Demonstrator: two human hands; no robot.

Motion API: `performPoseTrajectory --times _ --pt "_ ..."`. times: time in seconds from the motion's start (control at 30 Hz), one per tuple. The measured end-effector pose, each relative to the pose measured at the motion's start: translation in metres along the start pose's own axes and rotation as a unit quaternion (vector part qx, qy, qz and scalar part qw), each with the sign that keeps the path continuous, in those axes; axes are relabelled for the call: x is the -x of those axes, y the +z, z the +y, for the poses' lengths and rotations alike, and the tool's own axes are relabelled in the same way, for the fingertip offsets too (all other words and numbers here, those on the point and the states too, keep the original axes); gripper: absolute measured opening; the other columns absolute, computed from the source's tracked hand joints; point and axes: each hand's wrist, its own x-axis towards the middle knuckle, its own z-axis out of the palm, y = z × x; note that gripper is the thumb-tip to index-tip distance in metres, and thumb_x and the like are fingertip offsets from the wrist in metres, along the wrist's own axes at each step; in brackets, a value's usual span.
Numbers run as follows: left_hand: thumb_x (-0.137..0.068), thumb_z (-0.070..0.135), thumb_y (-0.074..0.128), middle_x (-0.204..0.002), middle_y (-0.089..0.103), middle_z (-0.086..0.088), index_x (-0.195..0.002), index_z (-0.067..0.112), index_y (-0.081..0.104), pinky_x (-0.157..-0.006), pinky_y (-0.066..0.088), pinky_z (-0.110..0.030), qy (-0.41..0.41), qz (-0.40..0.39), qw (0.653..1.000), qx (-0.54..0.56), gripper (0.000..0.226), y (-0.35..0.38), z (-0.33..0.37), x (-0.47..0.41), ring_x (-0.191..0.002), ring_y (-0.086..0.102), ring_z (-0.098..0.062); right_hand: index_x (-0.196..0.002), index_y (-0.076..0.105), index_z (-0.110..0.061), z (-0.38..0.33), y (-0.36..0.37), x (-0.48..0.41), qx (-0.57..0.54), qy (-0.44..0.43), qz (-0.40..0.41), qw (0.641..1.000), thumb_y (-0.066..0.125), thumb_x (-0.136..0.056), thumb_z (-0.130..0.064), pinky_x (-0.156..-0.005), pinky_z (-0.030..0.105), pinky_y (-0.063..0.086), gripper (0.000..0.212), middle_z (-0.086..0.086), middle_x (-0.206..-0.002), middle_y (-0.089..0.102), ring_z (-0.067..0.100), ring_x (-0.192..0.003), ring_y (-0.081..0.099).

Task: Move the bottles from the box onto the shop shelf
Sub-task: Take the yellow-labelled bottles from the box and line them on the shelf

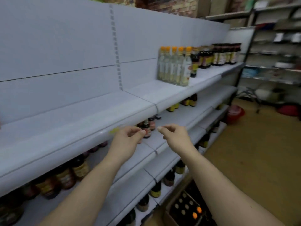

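Head view: both arms reach toward the shelving. The left hand (128, 138) and right hand (176, 136) are side by side, not touching, in front of the second shelf (175, 118). Fingers on both are loosely curled and neither holds anything. The left fingertips are just beside a cluster of small dark bottles (149, 128) at that shelf's front. It's too blurry to tell if they touch.

Progress, my read: early to midway.
- The top shelf (97, 115) has a row of clear bottles (174, 69) with orange caps, then a run of dark bottles (225, 54) further right. Its near stretch is bare.
- The second shelf is thinly stocked.
- The lower levels have brown bottles (65, 176) along the left.

Container: a cardboard box (168, 217) sits open-topped on the floor at the bottom edge, under the right forearm. The boxed bottles (185, 207) show cap-up, mostly with dark caps, plus two orange caps (199, 209) on the right side. It looks well filled. The arm hides part of it, so no count.

Most of the transfer looks undone, and nothing is in hand. I can't tell which shelf these are meant for.
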Motion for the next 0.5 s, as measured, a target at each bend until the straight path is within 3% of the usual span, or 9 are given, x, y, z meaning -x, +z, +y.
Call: performPoseTrajectory --times 0.13,0.23,0.27,0.37,0.5 --pt "-0.096 0.032 0.069 -0.099 0.073 0.002 -0.100 0.024 0.069 -0.075 0.056 -0.034 -0.014 -0.096 0.995 -0.024 0.009 0.085 -0.008 -0.022 -0.085 0.072 -0.012 -0.111 0.072 -0.020 0.043 -0.072 0.003 0.005 0.058 0.073 0.996 0.067 -0.096 -0.046 -0.077 0.031 0.050 0.030 -0.005 -0.103 0.070 0.013 -0.092 0.065" --pt "-0.096 0.038 0.069 -0.097 0.073 0.001 -0.101 0.025 0.069 -0.081 0.058 -0.043 -0.024 -0.172 0.984 -0.031 0.014 0.151 -0.021 -0.039 -0.089 0.072 -0.015 -0.101 0.075 -0.021 0.082 -0.122 0.005 0.026 0.115 0.143 0.983 0.069 -0.095 -0.044 -0.067 0.030 0.052 0.024 -0.001 -0.096 0.074 0.016 -0.082 0.067" --pt "-0.096 0.038 0.069 -0.096 0.073 0.000 -0.098 0.026 0.068 -0.082 0.058 -0.044 -0.038 -0.210 0.976 -0.042 0.012 0.187 -0.029 -0.046 -0.090 0.072 -0.017 -0.098 0.076 -0.022 0.103 -0.146 0.003 0.028 0.141 0.168 0.975 0.069 -0.095 -0.043 -0.070 0.031 0.054 0.022 -0.002 -0.098 0.074 0.016 -0.087 0.069" --pt "-0.096 0.033 0.069 -0.094 0.072 -0.001 -0.093 0.027 0.067 -0.080 0.057 -0.044 -0.051 -0.218 0.974 -0.033 0.008 0.213 -0.044 -0.047 -0.090 0.071 -0.024 -0.093 0.073 -0.027 0.128 -0.165 0.007 0.017 0.179 0.188 0.966 0.070 -0.093 -0.045 -0.083 0.042 0.056 0.017 -0.007 -0.100 0.073 0.019 -0.097 0.070" --pt "-0.094 0.037 0.070 -0.103 0.072 0.002 -0.104 0.024 0.070 -0.082 0.055 -0.039 -0.082 -0.264 0.960 -0.048 0.016 0.277 -0.085 -0.092 -0.095 0.070 -0.019 -0.103 0.072 -0.027 0.184 -0.192 -0.028 0.028 0.241 0.221 0.944 0.071 -0.091 -0.047 -0.089 0.046 0.058 0.024 -0.006 -0.105 0.072 0.021 -0.101 0.069"
